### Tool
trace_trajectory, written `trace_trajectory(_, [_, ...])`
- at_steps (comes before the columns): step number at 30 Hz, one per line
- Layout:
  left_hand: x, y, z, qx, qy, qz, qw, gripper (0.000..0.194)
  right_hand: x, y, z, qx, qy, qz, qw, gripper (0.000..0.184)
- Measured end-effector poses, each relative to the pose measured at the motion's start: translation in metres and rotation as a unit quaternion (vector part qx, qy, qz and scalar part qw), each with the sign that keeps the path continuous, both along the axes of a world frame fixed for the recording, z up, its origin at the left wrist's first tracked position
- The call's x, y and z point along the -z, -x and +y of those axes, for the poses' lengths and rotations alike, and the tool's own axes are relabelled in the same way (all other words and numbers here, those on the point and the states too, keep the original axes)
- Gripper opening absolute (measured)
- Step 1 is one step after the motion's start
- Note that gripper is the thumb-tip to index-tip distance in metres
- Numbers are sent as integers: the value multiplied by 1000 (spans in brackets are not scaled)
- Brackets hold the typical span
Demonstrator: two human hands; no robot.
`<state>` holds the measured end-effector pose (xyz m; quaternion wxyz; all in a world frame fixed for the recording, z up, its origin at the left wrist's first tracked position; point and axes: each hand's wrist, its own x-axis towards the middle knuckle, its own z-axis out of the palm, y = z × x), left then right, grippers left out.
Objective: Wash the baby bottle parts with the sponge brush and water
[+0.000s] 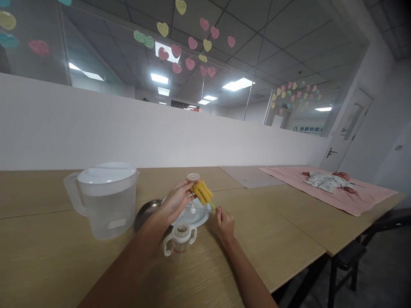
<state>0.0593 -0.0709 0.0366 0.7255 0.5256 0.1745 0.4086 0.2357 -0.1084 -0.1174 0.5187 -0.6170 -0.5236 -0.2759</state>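
brush (203, 192) over tan table (266, 239), white wall (160, 134), heart-dotted glass (224, 87)

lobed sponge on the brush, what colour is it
The lobed sponge is yellow, shown in the head view.

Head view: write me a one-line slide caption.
Above a table, the left hand holds a straw piece, the right hand a yellow sponge brush, with a two-handled bottle nearby.

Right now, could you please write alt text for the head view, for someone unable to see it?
The left hand holds a clear straw piece, and the right hand holds a yellow sponge brush beside it, over a wooden table. Nearby stand an open two-handled bottle, white plate, metal dish and lidded jug.
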Motion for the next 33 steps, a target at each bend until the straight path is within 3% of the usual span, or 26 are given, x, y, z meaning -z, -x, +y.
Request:
trace_trajectory(7, [-4,9,6,-39,16,23,999,17,-1,-4,-3,20,14,-76,997,43])
trace_trajectory(15, [-18,16,8,-62,49,-42,996,13,-2,-5,-7,18,12,-133,991,42])
trace_trajectory(17, [-20,21,11,-84,9,-55,995,14,-1,-6,-8,37,-15,-115,993,44])
trace_trajectory(19, [-22,28,16,-124,-88,-18,988,17,0,-7,-9,61,-49,-74,994,46])
trace_trajectory(21, [-23,38,22,-180,-223,95,953,19,1,-8,-9,74,-68,-36,994,48])
trace_trajectory(22, [-23,42,25,-210,-289,174,918,18,1,-9,-8,74,-70,-24,995,48])
trace_trajectory(24, [-20,50,30,-257,-387,336,819,19,2,-9,-8,68,-67,-10,995,49])
trace_trajectory(26, [-15,55,35,-272,-437,464,721,21,2,-7,-8,66,-68,1,995,50])
trace_trajectory(28, [-8,58,41,-258,-452,547,655,20,1,-6,-8,72,-76,18,994,50])
trace_trajectory(30, [-2,60,47,-241,-452,590,625,20,1,-5,-8,81,-85,34,992,50])
trace_trajectory(33, [4,65,54,-225,-436,615,617,17,2,-6,-7,81,-93,38,992,49])
